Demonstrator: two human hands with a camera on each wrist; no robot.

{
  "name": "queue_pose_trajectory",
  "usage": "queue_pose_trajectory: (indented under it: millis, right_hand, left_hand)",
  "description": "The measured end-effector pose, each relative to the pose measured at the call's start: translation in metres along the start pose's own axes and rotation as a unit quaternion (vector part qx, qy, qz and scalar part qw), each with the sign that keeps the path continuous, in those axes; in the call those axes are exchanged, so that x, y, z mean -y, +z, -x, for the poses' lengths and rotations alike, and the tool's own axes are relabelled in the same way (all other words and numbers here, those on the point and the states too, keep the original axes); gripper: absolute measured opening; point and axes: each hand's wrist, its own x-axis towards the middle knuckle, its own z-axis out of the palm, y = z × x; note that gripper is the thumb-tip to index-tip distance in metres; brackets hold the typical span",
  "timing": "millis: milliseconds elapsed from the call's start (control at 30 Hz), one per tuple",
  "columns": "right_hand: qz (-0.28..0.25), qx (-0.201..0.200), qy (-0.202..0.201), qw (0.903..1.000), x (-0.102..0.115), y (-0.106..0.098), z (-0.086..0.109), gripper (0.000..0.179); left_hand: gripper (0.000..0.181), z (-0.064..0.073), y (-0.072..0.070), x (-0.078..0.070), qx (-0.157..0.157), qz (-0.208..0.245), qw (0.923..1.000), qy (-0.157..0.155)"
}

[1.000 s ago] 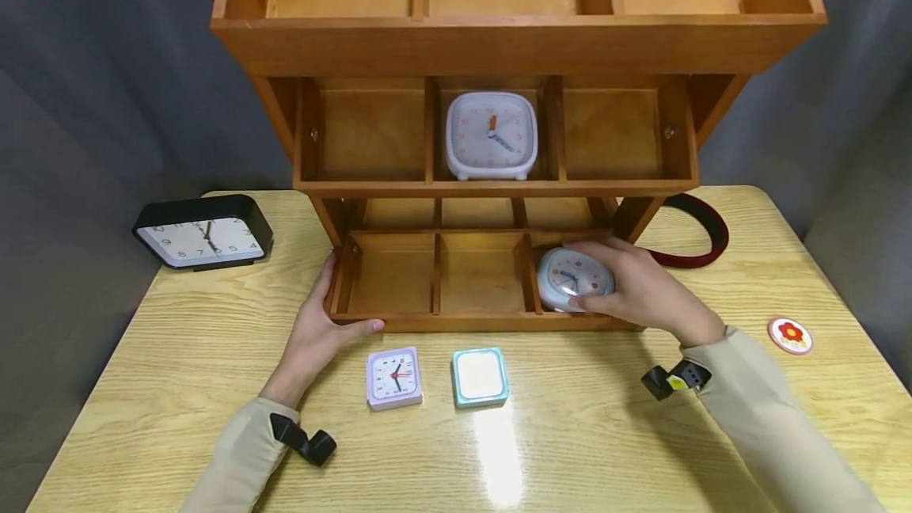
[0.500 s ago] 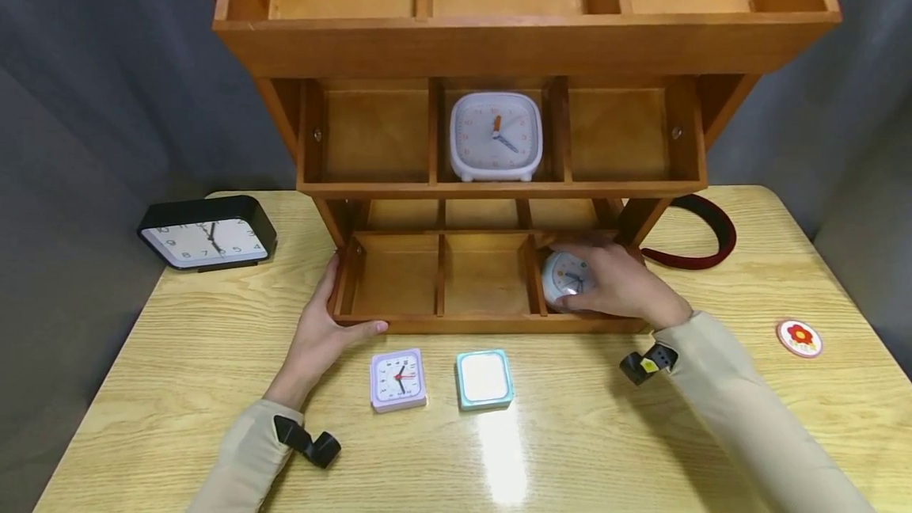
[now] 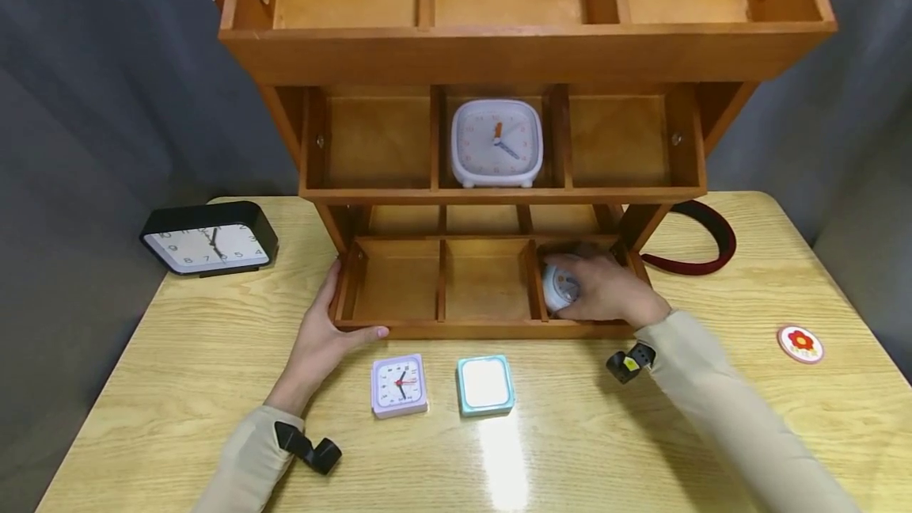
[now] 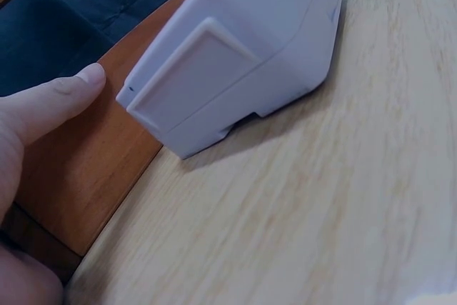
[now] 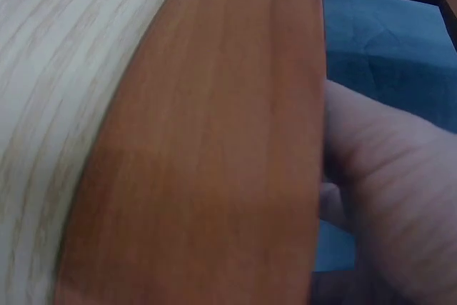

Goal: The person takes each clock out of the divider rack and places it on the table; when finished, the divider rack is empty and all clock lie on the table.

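Observation:
The lowest drawer (image 3: pixel 470 329) of a brown wooden cabinet is pulled out and has three compartments. At its left front corner, my left hand (image 3: pixel 321 335) holds it, thumb along the front face and fingers along the side. My right hand (image 3: pixel 606 287) reaches into the right compartment and grips a rounded pale-blue alarm clock (image 3: pixel 557 288), covering much of its face. In the right wrist view, the thumb (image 5: pixel 385 148) goes over the drawer's front wall. A lilac square clock (image 3: pixel 400 386) and a turquoise square clock (image 3: pixel 485 385) sit on the table before the drawer.
A white clock (image 3: pixel 496 142) stands in the middle drawer's centre compartment. The top drawer (image 3: pixel 527 54) overhangs it, also pulled out. A black clock (image 3: pixel 210 237) stands at the left, a dark red headband (image 3: pixel 712 228) and flower-patterned disc (image 3: pixel 801 343) at the right.
My right hand has moved left and lower into the right compartment with the pale-blue alarm clock, and now hides more of it. My left hand stays at the drawer corner.

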Motion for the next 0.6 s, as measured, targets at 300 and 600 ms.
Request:
queue_pose_trajectory:
  millis: [300, 600]
  right_hand:
    - [0.026, 0.001, 0.019, 0.9995, 0.0013, 0.0026, -0.0028, 0.072]
    - [0.026, 0.012, 0.019, 0.9994, 0.0006, 0.0027, -0.0031, 0.075]
  left_hand:
    - [0.123, 0.0003, 0.0005, 0.0005, -0.001, 0.000, 1.0000, -0.007]
    - [0.124, -0.0005, 0.0008, 0.0014, 0.000, 0.002, 1.0000, -0.006]
